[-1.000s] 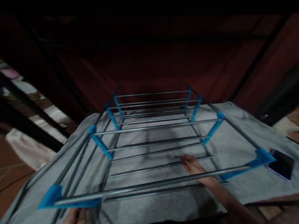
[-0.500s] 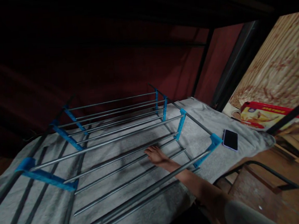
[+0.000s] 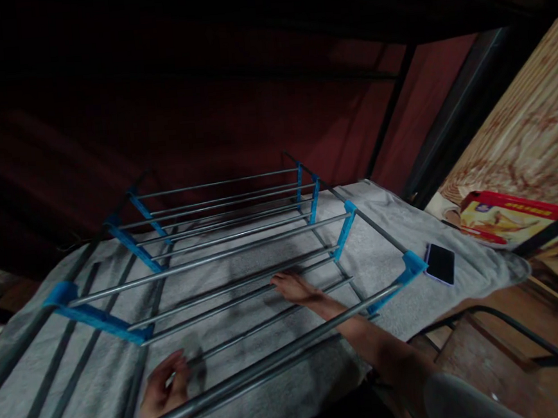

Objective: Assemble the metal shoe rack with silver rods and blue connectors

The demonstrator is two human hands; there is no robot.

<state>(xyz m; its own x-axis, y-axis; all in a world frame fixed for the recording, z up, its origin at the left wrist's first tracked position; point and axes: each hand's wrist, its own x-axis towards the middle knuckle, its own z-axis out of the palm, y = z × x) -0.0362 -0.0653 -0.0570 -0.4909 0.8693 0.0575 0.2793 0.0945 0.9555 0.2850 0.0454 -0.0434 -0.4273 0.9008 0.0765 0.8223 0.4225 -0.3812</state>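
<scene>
A rack of grey metal tubes (image 3: 225, 255) with blue plastic brackets (image 3: 102, 321) lies on a grey cloth (image 3: 255, 391). My right hand (image 3: 295, 288) reaches over the front tube into the rack, its fingers closed on a thin metal tube (image 3: 210, 316) in the lower row. At the lower left, my left hand (image 3: 165, 388) has its fingers curled at the near end of another thin metal tube (image 3: 250, 332). That tube's left end is hidden by the hand. Its right end lies free beside the right-hand blue bracket (image 3: 346, 233).
A phone (image 3: 440, 264) lies on the cloth to the right of the rack. Beyond it is a red and yellow box (image 3: 506, 217). A metal-framed chair (image 3: 488, 353) stands at the lower right. Dark posts (image 3: 391, 110) and a red wall (image 3: 233, 122) rise behind.
My left hand has come into view at the lower left, at the end of the loose tube. My right hand stays on its tube. The view has shifted slightly.
</scene>
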